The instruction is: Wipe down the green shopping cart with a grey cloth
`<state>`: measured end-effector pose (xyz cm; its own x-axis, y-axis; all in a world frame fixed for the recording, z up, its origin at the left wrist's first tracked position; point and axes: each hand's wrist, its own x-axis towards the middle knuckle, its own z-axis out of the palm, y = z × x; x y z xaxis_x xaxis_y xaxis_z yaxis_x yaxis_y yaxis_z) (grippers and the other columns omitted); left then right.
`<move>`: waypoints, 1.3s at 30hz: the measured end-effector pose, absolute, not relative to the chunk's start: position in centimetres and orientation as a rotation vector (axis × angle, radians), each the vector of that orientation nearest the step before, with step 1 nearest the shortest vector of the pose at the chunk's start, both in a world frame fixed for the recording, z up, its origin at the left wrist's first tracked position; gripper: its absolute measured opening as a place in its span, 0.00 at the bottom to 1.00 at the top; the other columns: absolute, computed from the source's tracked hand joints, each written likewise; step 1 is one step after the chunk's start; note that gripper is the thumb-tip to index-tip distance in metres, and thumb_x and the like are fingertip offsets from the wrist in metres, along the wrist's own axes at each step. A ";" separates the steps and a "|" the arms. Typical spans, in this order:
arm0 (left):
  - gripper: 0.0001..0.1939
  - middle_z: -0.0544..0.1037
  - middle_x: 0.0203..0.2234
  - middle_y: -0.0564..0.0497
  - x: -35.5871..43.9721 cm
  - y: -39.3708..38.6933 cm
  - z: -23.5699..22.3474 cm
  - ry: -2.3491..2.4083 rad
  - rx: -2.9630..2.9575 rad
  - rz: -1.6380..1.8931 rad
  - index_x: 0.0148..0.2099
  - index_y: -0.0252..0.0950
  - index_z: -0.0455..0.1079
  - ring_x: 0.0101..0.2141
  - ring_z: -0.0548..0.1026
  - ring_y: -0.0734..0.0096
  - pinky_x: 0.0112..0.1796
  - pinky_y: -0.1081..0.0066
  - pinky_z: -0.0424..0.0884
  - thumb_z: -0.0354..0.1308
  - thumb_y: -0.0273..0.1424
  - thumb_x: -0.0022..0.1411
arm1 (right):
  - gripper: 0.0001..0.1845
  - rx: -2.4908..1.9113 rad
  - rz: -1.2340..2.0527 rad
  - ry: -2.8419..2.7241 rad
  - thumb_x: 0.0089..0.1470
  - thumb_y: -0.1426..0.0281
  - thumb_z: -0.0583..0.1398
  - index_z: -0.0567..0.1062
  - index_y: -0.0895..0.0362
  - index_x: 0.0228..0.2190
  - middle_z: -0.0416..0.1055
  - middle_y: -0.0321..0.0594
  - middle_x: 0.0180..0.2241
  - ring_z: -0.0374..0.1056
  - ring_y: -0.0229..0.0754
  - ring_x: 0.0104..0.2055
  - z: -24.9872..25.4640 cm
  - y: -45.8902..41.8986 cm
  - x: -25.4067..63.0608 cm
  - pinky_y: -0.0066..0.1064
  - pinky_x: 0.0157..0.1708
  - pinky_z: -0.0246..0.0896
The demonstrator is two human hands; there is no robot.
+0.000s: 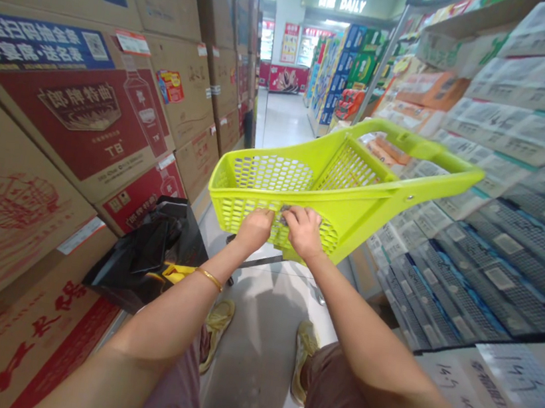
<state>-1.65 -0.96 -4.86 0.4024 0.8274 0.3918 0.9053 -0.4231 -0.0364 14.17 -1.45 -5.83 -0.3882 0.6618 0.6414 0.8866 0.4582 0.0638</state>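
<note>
A lime-green plastic shopping basket (354, 195) with a long handle stands on the floor in a narrow shop aisle in front of me. Both my hands rest on its near rim. My left hand (255, 226) is closed over the rim, with a gold bangle on the wrist. My right hand (303, 229) curls beside it, and a small dark thing shows between the two hands; I cannot make out what it is. The basket's inside looks empty from here.
Stacked cardboard cartons (87, 119) wall the left side. Shelves of packaged goods (502, 214) line the right. A black bag with a yellow item (153, 252) lies on the floor at left. The tiled aisle (281, 118) runs ahead to far displays.
</note>
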 end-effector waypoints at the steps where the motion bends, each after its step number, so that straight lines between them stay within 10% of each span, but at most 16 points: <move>1: 0.12 0.74 0.33 0.42 -1.6 -0.9 -4.9 -1.529 -2.423 -0.468 0.39 0.30 0.68 0.37 0.70 0.62 0.40 0.65 0.66 0.43 0.21 0.61 | 0.16 -1.293 -0.554 -2.101 0.57 0.73 0.51 0.72 0.50 0.44 0.68 0.43 0.45 0.53 0.46 0.44 -5.2 -1.3 14.1 0.38 0.42 0.46; 23: 0.11 0.73 0.31 0.42 -2.0 -0.5 -5.4 -1.523 -2.424 -0.508 0.39 0.31 0.68 0.36 0.70 0.62 0.39 0.65 0.66 0.44 0.21 0.60 | 0.11 -1.201 -0.532 -2.495 0.59 0.72 0.51 0.73 0.54 0.37 0.68 0.43 0.44 0.54 0.45 0.42 -10.0 -2.1 13.4 0.36 0.39 0.46; 39: 0.12 0.73 0.32 0.42 -2.0 -1.0 -4.7 -1.533 -2.439 -0.444 0.40 0.30 0.68 0.37 0.71 0.62 0.39 0.65 0.67 0.44 0.20 0.60 | 0.15 -1.289 -0.608 -1.884 0.57 0.74 0.51 0.74 0.50 0.40 0.68 0.43 0.43 0.53 0.46 0.43 -4.5 -0.3 13.9 0.38 0.42 0.46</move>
